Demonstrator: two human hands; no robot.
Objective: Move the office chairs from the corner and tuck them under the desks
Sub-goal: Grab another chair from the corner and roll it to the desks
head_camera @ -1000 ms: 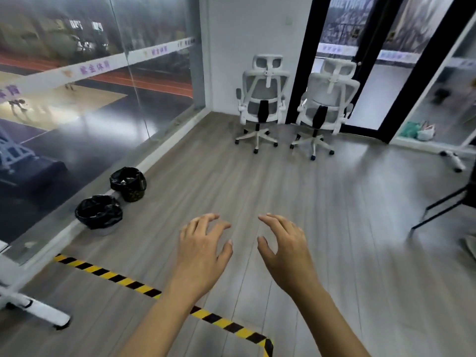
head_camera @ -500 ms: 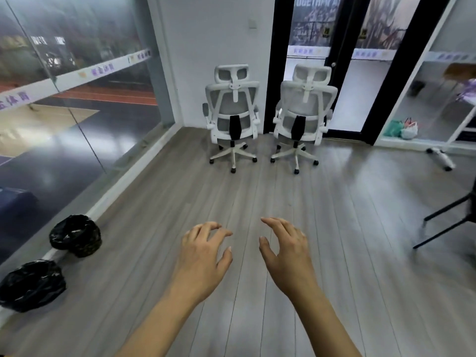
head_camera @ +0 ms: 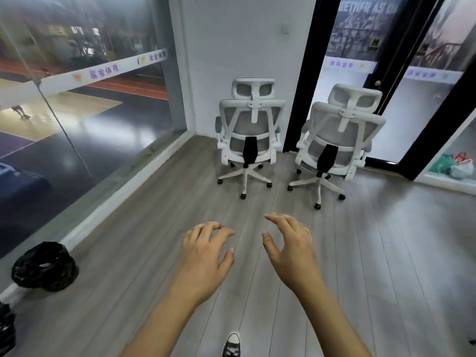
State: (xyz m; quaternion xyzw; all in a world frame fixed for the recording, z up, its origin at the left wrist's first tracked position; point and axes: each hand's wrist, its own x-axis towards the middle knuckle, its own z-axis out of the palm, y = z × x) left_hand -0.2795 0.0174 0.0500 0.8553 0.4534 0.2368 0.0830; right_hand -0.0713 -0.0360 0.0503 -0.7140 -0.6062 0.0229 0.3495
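Two white office chairs with grey mesh backs and headrests stand side by side in the far corner, their backs turned toward me. The left chair [head_camera: 251,132] is in front of the white wall, the right chair [head_camera: 337,140] in front of a black-framed glass door. My left hand [head_camera: 206,258] and my right hand [head_camera: 291,251] are held out over the wood floor, fingers spread and curled, holding nothing. Both hands are well short of the chairs. No desk is in view.
A glass wall [head_camera: 77,112] runs along the left with a low sill. A black bin bag [head_camera: 45,265] sits by that sill, another at the left edge [head_camera: 5,328]. Bags [head_camera: 456,166] lie behind the glass at far right. My shoe [head_camera: 231,345] shows at the bottom.
The chairs have come much closer and larger in view as I walked toward the corner. The striped floor tape and bin bags slid back and out to the left. My hands keep the same open pose.
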